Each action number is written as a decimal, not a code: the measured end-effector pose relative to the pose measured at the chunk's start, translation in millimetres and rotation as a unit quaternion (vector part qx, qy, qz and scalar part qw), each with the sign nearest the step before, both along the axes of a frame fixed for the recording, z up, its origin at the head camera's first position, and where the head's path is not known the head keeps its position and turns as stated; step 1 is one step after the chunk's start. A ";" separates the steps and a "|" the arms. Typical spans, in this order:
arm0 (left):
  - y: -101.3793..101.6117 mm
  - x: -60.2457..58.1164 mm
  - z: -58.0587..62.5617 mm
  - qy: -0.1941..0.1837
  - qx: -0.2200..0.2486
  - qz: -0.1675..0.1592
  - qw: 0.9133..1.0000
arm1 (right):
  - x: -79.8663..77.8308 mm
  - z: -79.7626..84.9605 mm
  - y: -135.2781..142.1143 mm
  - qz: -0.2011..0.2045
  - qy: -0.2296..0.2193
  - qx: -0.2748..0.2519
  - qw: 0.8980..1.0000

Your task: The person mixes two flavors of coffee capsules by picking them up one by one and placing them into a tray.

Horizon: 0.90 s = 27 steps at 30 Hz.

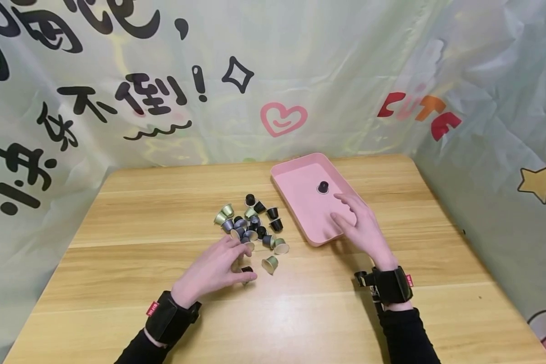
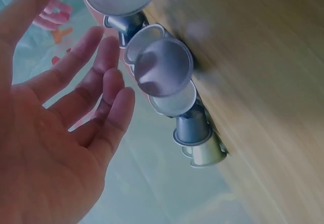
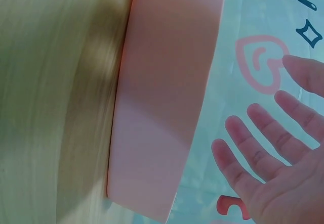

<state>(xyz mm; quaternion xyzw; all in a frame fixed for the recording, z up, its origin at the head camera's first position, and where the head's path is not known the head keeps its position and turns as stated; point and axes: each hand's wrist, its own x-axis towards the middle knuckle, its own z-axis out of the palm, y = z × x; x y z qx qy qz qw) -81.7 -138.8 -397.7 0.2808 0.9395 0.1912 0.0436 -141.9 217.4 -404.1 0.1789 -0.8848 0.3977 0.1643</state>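
One pale green printed fabric backdrop (image 1: 336, 60), one wood-grain table (image 1: 95, 242), one shallow pink rectangular tray (image 1: 320, 217), bare right hand (image 1: 364, 227), bare left hand (image 1: 216, 270), many small cup-shaped capsules (image 1: 254, 221)

The backdrop rises behind and beside the table, printed with large black lettering (image 1: 150, 96), a pink outlined heart (image 1: 267, 120), multicoloured lettering reading CUTE (image 1: 429, 106) and a yellow star (image 1: 541, 184). The table spans the lower part of the head view. The tray lies at a slant towards its far edge, right of centre.

Both arms come from the near edge in black sleeves (image 1: 407, 336) and black wristbands (image 1: 170, 318). The right hand is above the tray's right side, fingers loosely spread, thumb apart, holding nothing. The left hand is at the near edge of the capsule cluster, fingers gently bent, thumb well away from them, palm bare; whether its fingertips touch any capsule cannot be told.

The capsules, black, grey-blue and pale green, sit bunched left of the tray, some on their sides. A pale green capsule (image 1: 270, 264) lies on its side just nearer than the cluster. A black capsule (image 1: 247, 271) shows by the left thumb, unpinched. Another black capsule (image 1: 323, 186) stands rim-down inside the tray
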 end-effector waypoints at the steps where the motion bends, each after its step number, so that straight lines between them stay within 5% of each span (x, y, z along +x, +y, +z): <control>1: 0.8 0.0 -0.1 -0.003 -0.003 -0.005 1.000 | 0.2 -0.2 0.1 0.000 -0.001 0.000 1.000; 10: 5.8 -0.2 -4.8 -0.020 -0.001 -0.049 0.999 | -0.3 -1.6 -2.0 0.002 0.009 0.003 1.000; 27: 8.2 -2.7 -10.3 -0.052 -0.011 -0.056 0.997 | -0.2 -1.8 -2.8 0.000 0.019 0.001 1.000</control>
